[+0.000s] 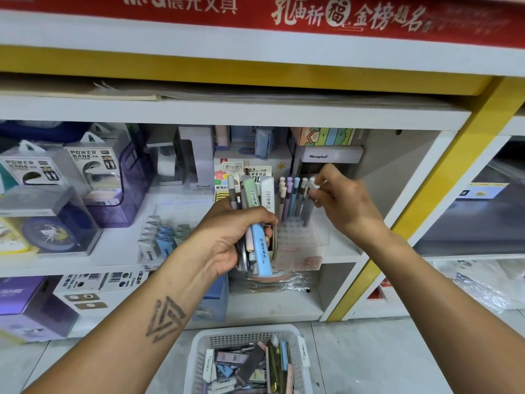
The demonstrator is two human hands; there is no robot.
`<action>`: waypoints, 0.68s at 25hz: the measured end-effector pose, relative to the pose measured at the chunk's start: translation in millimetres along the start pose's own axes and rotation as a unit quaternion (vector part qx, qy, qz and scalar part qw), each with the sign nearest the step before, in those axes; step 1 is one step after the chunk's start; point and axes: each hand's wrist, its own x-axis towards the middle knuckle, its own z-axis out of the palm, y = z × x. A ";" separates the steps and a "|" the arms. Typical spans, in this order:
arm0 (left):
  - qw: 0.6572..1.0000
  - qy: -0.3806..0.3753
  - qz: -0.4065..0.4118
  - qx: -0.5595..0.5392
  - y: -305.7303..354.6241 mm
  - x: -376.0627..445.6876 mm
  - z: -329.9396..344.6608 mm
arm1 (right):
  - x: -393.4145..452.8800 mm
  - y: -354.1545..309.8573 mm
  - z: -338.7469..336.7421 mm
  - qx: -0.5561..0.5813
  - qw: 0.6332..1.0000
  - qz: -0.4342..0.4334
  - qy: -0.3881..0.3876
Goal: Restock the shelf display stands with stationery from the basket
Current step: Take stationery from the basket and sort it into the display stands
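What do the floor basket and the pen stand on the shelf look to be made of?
Basket: looks like white moulded plastic, matte, judging by the even grid of small holes in its walls. Pen stand: clear, glossy plastic, probably acrylic; the shelf shows through it, and its rows of holes hold pastel pens upright. The right hand pinches one pen at its top.

Pastel pens [292, 199] upright in clear stand [301, 237], white basket [199, 362] of stationery below
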 end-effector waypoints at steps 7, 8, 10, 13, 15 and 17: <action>0.997 0.034 0.045 -0.052 13.4 -4.8 -6.1 | -4.0 -43.1 7.4 0.136 0.991 -0.003 0.009; 0.995 0.048 0.059 -0.060 16.4 -5.1 -9.4 | -7.6 -58.5 9.7 0.278 0.958 0.033 -0.067; 0.990 0.076 0.083 -0.079 21.0 -4.0 -16.6 | -14.7 -83.4 18.5 0.426 0.881 0.063 -0.196; 0.983 0.112 0.123 -0.079 24.1 -3.7 -28.8 | -20.3 -111.2 33.8 0.446 0.859 0.056 -0.245; 0.979 0.133 0.138 -0.069 28.1 -6.5 -36.9 | -18.7 -121.0 36.5 0.446 0.857 0.055 -0.254; 0.975 0.156 0.142 -0.064 36.3 -8.4 -50.4 | -15.4 -126.6 35.0 0.421 0.860 0.038 -0.285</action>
